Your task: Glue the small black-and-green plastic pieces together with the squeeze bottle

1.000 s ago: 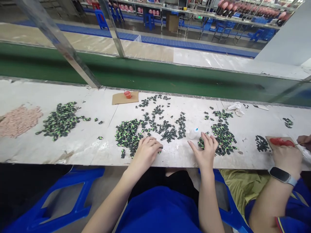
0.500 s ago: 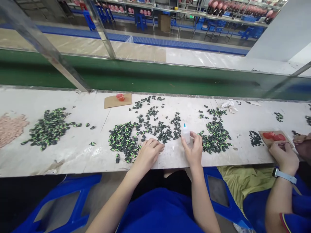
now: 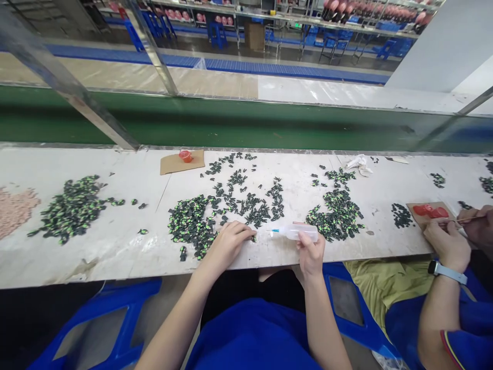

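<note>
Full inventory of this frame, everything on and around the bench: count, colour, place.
squeeze bottle: one, clear with blue tip, lying sideways in right hand
small parts: many, black and green, piles and scatter along bench
pink parts: one pile, far left
cardboard piece: one, brown, bench rear, red cap on it
crumpled wipe: one, white, rear right
bench: one, white
conveyor belt: one, green, behind bench
co-worker's hands: two, far right, at cardboard with red paint
left hand: on small parts
right hand: grips squeeze bottle

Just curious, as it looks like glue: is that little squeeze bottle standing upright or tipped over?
Tipped on its side. The right hand holds the bottle level, its blue nozzle pointing left toward the left hand.
</note>
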Tool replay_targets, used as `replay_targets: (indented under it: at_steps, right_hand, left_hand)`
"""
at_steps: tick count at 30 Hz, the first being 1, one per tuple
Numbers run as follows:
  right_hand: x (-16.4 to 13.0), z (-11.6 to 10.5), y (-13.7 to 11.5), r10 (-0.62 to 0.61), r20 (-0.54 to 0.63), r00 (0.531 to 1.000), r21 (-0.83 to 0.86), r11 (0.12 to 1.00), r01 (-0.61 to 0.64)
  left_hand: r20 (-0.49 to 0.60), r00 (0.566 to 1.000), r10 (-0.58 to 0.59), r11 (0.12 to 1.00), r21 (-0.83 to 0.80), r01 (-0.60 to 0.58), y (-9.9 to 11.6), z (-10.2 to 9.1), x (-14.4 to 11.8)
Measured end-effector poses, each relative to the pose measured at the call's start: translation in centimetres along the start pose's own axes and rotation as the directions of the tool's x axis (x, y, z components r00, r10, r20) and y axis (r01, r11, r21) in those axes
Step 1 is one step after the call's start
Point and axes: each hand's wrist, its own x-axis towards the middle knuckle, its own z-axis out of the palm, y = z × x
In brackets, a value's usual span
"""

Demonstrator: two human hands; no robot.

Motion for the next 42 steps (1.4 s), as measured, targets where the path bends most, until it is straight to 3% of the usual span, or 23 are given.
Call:
replay_targets:
  at_steps: [5,12,20,27,42]
  right_hand:
    - [-0.2,0.4,0.2,0.070,-0.071,0.995,0.013,0.998,-0.069]
    - [-0.8,1.7,0.5,-0.080,0.000,0.997,-0.208,0.975,0.079]
    - [-0.9,2.6,1.1,-0.122,-0.032,0.992,-0.361,0.927,0.103]
    - [-0.5,2.7,1.1,-0.041,-0.025,0.999,-0.407,0.913,0.027]
    - [-0.2,2.9,0.8,-0.021,-0.012,1.000,-0.417,0.909,0.014]
  left_hand:
    - [-0.037,0.998,-0.056,0.998,-0.033,0.055,0.2,0.5,0.4]
    - [-0.086,0.987,-0.133,0.988,-0.087,0.126,0.0,0.6,-0.3]
    - [-0.122,0.972,-0.202,0.970,-0.160,0.181,0.1,1.2,-0.2]
    - [-0.111,0.964,-0.241,0.959,-0.182,0.219,0.0,1.1,-0.2]
    - [-0.130,0.955,-0.267,0.954,-0.179,0.243,0.1,1.0,-0.1]
